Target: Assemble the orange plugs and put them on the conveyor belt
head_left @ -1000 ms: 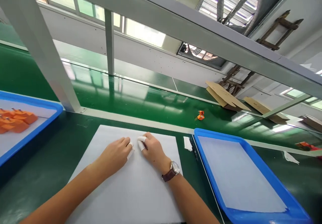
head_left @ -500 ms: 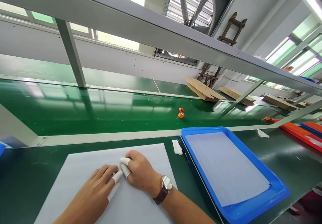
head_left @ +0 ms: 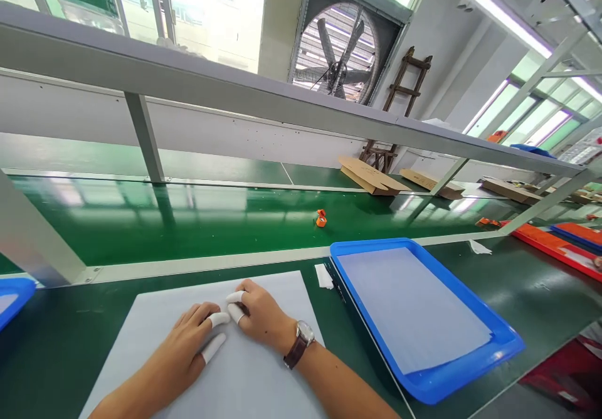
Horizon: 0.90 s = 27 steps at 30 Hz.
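My left hand (head_left: 185, 347) lies on a white foam sheet (head_left: 254, 384) on the green bench, its fingers loosely bent, with white finger cots on the thumb and forefinger. My right hand (head_left: 258, 318), with a brown-strapped watch (head_left: 298, 342) on the wrist, is curled beside it. Its cot-covered fingertips press against the left thumb tip. Whether anything is pinched between them I cannot make out.
A blue tray (head_left: 470, 375) lined with a white sheet sits to the right, a small white scrap (head_left: 323, 276) beside it. An orange part (head_left: 320, 219) lies on the green conveyor (head_left: 211, 218). Another blue tray's corner (head_left: 14, 297) shows far left. Cardboard (head_left: 369, 177) lies beyond; orange trays (head_left: 555, 243) far right.
The view has swung right and upward, so the left tray with orange parts has nearly left the picture. Both hands stay together on the white sheet, fingertips still touching.
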Tool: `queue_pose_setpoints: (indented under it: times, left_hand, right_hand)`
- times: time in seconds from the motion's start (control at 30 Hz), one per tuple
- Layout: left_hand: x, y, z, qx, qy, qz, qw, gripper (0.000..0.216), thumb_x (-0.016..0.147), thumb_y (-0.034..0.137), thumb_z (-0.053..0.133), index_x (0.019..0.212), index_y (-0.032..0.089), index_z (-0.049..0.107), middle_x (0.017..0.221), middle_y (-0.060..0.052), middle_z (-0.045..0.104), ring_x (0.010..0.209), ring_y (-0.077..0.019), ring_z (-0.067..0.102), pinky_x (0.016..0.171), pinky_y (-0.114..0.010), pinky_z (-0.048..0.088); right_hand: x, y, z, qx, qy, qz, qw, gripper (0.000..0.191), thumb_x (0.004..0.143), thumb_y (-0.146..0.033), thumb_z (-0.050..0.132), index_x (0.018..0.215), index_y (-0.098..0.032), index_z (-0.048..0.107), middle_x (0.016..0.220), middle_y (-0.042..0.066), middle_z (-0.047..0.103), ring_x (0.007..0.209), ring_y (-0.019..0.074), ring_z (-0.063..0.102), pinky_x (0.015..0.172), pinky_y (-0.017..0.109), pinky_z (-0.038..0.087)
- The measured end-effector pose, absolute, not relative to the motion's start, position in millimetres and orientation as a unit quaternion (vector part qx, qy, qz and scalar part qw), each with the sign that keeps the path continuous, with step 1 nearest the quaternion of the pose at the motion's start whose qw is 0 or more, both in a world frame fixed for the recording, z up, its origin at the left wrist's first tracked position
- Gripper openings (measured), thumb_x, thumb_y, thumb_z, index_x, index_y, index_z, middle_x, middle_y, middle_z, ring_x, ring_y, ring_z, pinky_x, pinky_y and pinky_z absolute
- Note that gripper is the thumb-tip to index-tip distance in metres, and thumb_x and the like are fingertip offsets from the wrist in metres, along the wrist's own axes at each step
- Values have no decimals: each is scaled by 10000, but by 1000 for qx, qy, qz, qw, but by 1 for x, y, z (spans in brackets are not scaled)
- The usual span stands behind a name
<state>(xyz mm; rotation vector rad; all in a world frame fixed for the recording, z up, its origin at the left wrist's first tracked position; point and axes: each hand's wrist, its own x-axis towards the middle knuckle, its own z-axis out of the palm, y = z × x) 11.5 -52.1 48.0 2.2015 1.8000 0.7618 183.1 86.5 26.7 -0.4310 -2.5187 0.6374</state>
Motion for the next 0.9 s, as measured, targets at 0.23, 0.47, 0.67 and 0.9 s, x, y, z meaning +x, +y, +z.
queue_pose_setpoints:
  times: [0.23, 0.47, 0.67, 0.9]
  left_hand:
    - [5, -50, 43, 752, 598, 254, 113, 370, 934, 215, 496, 1274, 329, 585, 1316, -69, 589, 1188, -240, 581, 1039, -409, 504]
    - [-2, -43, 45, 727, 598, 292, 170, 370, 867, 248, 572, 1206, 367, 661, 1269, -45, 646, 1158, -273, 625, 1021, -441, 524]
    - [-38, 9, 65, 551, 697, 327, 322, 291, 782, 412, 653, 993, 243, 759, 900, -46, 762, 791, -266, 714, 802, -396, 599]
    - [11, 147, 92, 541, 667, 371, 352, 386, 686, 389, 775, 1007, 178, 730, 1082, -103, 745, 1058, -290, 675, 865, -357, 563]
  right_hand:
    - [181, 93, 41, -176, -900, 326, 232, 143, 814, -120, 657, 904, -199, 736, 925, 5, 618, 741, 109, 548, 668, 204, 464]
    - [178, 92, 35, -199, -898, 280, 276, 158, 805, -88, 587, 822, -184, 710, 856, 2, 621, 775, 125, 586, 679, 204, 448]
    - [174, 91, 18, -172, -938, 119, 275, 92, 796, -208, 606, 833, -154, 671, 928, 63, 625, 806, 177, 582, 705, 262, 471]
    - [172, 95, 14, -151, -947, 78, 271, 157, 747, -227, 639, 858, -129, 694, 961, 102, 646, 783, 202, 576, 700, 299, 503]
